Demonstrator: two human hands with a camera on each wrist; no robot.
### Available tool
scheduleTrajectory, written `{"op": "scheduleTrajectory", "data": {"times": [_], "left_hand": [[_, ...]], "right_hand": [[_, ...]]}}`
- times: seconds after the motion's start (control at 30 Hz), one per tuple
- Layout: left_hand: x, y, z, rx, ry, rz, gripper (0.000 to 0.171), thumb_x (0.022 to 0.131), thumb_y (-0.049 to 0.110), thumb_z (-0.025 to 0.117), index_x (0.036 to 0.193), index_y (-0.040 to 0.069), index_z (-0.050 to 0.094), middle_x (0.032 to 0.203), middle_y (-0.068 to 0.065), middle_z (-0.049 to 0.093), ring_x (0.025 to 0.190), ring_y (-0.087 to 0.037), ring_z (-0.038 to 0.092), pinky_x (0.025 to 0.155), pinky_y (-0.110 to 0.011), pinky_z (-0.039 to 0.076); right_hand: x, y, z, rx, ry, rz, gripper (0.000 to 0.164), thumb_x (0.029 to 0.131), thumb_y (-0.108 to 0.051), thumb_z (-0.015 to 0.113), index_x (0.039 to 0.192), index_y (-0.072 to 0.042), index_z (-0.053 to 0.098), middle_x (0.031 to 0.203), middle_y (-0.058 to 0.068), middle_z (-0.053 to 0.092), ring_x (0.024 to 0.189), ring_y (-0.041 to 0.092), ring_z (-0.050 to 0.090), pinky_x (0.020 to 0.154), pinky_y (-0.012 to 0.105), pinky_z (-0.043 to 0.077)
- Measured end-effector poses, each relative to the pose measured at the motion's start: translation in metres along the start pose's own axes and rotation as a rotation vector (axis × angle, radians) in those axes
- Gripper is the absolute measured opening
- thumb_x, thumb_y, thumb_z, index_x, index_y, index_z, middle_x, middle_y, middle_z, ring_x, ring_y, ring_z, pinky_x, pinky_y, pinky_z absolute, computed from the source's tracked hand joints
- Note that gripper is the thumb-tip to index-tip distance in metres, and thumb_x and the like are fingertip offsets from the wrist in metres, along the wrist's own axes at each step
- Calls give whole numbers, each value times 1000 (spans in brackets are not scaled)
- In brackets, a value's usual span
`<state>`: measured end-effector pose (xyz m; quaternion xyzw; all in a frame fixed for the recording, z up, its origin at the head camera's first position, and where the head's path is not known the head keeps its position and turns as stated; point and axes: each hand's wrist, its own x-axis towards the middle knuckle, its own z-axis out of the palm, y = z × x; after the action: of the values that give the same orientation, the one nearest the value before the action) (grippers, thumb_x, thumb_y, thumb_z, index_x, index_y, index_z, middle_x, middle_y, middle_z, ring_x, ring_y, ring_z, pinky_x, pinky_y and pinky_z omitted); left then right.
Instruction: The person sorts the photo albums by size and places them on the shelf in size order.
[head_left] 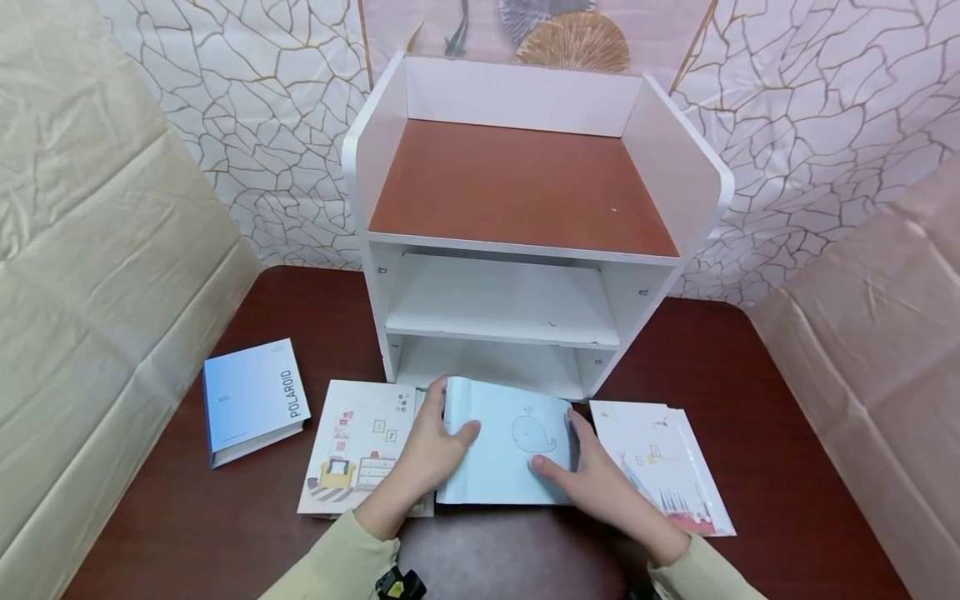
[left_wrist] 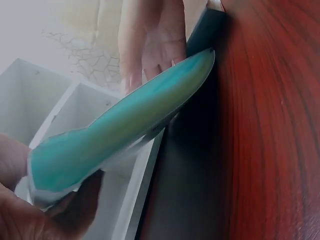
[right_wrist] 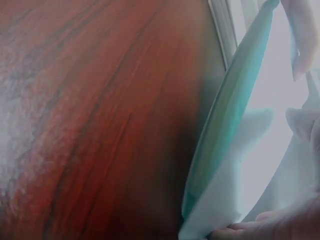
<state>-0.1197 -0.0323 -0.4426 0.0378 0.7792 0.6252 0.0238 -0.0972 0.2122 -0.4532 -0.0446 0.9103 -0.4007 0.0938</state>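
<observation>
A light-blue photo album (head_left: 498,467) with a whale drawn on its cover lies between my two hands, just in front of the white shelf. My left hand (head_left: 431,450) grips its left end, thumb on the cover. At the right edge my right hand (head_left: 596,479) holds it, thumb on top and fingers around the side. In the left wrist view the turquoise page edges (left_wrist: 120,122) look slightly bowed, with the album tilted above the table. The right wrist view shows its pale cover (right_wrist: 260,150) from the side. Fingertips under the album are mostly hidden.
A white shelf unit (head_left: 502,333) with a brown top stands behind the album. Left lie a white illustrated album (head_left: 352,450) and, farther out, a blue Polaroid book (head_left: 255,396). Another white album (head_left: 663,467) lies at right. All rest on a dark red-brown table (head_left: 787,467).
</observation>
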Motion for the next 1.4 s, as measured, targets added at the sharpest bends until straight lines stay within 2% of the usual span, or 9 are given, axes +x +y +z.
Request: {"op": "scheduleTrajectory", "data": {"times": [0.2, 0.37, 0.53, 0.67, 0.83, 0.93, 1.13, 1.23, 1.4], "left_hand": [[-10, 15, -13, -301, -49, -23, 75, 89, -2, 63, 150, 21, 26, 131, -10, 55, 98, -26, 63, 81, -40, 53], [-16, 29, -27, -419, -112, 39, 78, 89, -4, 63, 149, 27, 26, 131, -11, 56, 97, -28, 64, 75, -41, 56], [-15, 36, -37, -493, -108, 134, 80, 89, -7, 62, 152, 24, 22, 131, -14, 55, 101, -29, 63, 77, -42, 56], [-14, 40, -40, -538, -84, 192, 80, 89, -8, 61, 152, 22, 20, 130, -16, 54, 102, -28, 62, 78, -41, 55], [-14, 47, -42, -496, -63, 265, 81, 91, -7, 60, 153, 19, 16, 135, -14, 50, 108, -27, 58, 84, -36, 53], [-12, 54, -44, -433, -45, 316, 79, 92, -6, 59, 152, 23, 17, 142, -10, 43, 117, -25, 53, 90, -33, 50], [-12, 71, -46, -307, -11, 383, 77, 94, -2, 57, 152, 29, 17, 133, -7, 46, 115, -21, 50, 94, -30, 45], [-18, 85, -48, -232, -2, 415, 83, 93, -4, 58, 155, 22, 10, 138, -5, 43, 119, -19, 45, 98, -30, 42], [-27, 105, -50, -111, 17, 466, 91, 88, -5, 64, 154, 7, 3, 155, -2, 22, 135, -16, 31, 108, -32, 30]], "right_hand": [[-8, -7, -10, 164, 35, -19, 90, 94, -39, 63, 152, 2, 8, 153, 28, 22, 140, 37, 24, 110, 50, 26], [-12, -14, -19, 238, 95, 27, 88, 96, -40, 60, 154, -7, 2, 147, 24, 33, 129, 30, 39, 100, 48, 39], [-13, -20, -21, 292, 146, 82, 75, 96, -41, 59, 150, -9, 18, 137, 18, 45, 112, 24, 51, 89, 35, 46], [-12, -23, -22, 461, 157, 49, 55, 97, -35, 60, 139, -9, 36, 120, 17, 59, 96, 23, 65, 77, 32, 54], [-13, -29, -27, 594, 216, -123, 39, 99, -18, 58, 130, -4, 40, 113, 15, 64, 88, 25, 69, 69, 39, 57], [-14, -37, -31, 613, 281, -220, 36, 99, -10, 56, 130, -3, 40, 112, 12, 65, 87, 24, 69, 68, 38, 57], [-14, -53, -38, 607, 372, -373, 38, 98, 0, 52, 133, 0, 37, 114, 13, 61, 90, 21, 68, 68, 34, 57], [-15, -60, -43, 614, 395, -425, 39, 98, 2, 50, 134, -1, 36, 116, 15, 59, 93, 20, 67, 70, 33, 57], [-8, -75, -52, 698, 474, -487, 36, 98, 2, 50, 132, -2, 39, 115, 18, 59, 92, 22, 66, 70, 33, 57]]}}
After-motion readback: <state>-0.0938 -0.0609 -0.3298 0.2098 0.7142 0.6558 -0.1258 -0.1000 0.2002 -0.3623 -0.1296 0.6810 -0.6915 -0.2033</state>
